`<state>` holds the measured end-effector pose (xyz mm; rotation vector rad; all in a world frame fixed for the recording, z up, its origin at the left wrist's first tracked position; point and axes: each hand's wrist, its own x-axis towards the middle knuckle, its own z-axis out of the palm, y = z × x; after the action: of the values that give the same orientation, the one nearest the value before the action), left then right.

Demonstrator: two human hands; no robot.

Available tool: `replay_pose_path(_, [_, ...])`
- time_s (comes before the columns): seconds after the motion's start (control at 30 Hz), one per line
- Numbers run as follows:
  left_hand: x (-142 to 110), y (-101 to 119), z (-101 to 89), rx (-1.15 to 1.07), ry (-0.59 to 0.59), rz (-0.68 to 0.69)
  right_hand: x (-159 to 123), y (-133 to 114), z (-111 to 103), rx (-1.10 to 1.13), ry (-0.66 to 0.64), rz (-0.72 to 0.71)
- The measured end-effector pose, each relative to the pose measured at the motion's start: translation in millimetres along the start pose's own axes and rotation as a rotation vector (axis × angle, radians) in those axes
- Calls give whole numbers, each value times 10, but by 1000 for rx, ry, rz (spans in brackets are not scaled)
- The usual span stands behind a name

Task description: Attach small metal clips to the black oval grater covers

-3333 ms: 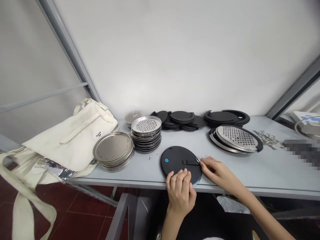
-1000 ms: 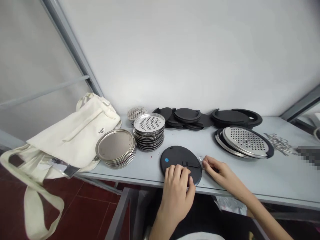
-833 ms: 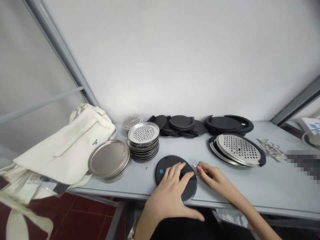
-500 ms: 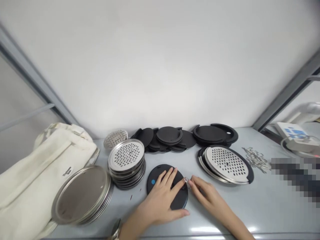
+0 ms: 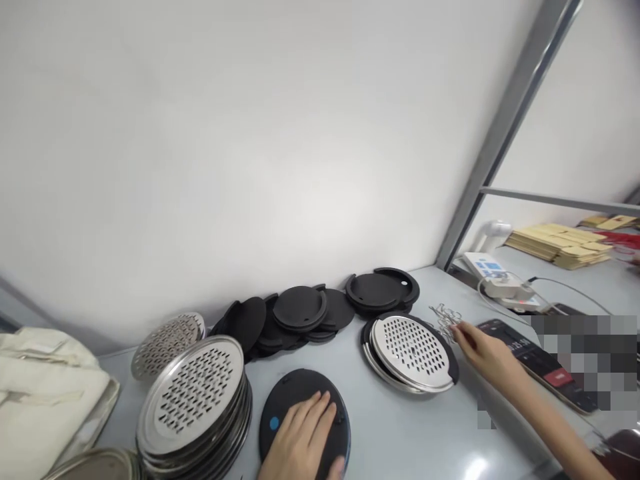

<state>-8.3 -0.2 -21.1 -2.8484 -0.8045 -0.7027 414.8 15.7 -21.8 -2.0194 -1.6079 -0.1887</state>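
My left hand lies with fingers stretched out on a round black plastic disc that bears a small blue dot. Farther right, my right hand reaches to a small heap of bent metal wire hooks. Its thumb and finger are pinched at the heap's near edge, on a wire hook as far as I can see. Between the hands sit perforated metal grater plates in black round holders. A tall stack of round grater plates stands left of the disc.
Black plastic discs and rims lie along the wall, with another black holder beside them. At left are white cloth and plain metal discs. A phone, a white device and yellow cardboard pieces lie right.
My right hand has left the black disc's edge and moved right to the wire hooks. My left hand stays on the disc. The view has turned right.
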Motion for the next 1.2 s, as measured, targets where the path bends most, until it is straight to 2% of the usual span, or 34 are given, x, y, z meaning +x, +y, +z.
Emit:
replay_pose_path(0.03, [3, 6, -24, -25, 7, -20, 17, 68, 85, -13, -56, -9])
replay_pose_path(0.13, [8, 53, -138, -133, 11, -90, 24, 137, 235, 2, -76, 2])
replay_pose_path(0.27, [-25, 96, -238, -256, 10, -163, 15, 68, 242, 66, -38, 8])
replay_pose_path(0.4, [-78, 69, -249, -299, 17, -253, -32, -42, 214, 113, 33, 4])
replay_pose_path(0.5, [-113, 11, -204, -270, 76, -345, -101, -120, 204, 152, 88, -4])
replay_pose_path(0.6, [-147, -64, -92, -217, 155, -443, -193, -192, 153, 212, 220, 35])
replay_pose_path(0.77, [-184, -158, 93, -271, 193, -560, -377, -407, -129, 301, 329, 26])
replay_pose_path(0.83, [-179, -175, 105, -312, 205, -556, -429, -552, -257, 322, 306, -16])
replay_pose_path(0.93, [-158, -197, 73, -408, 236, -578, -442, -782, -343, 300, 179, -168])
replay_pose_path(1.03, [-141, -227, 48, -504, 281, -604, -383, -940, -277, 191, 100, -305])
replay_pose_path(1.2, [-156, -286, 99, -508, 302, -620, -264, -1004, -58, 176, 92, -337])
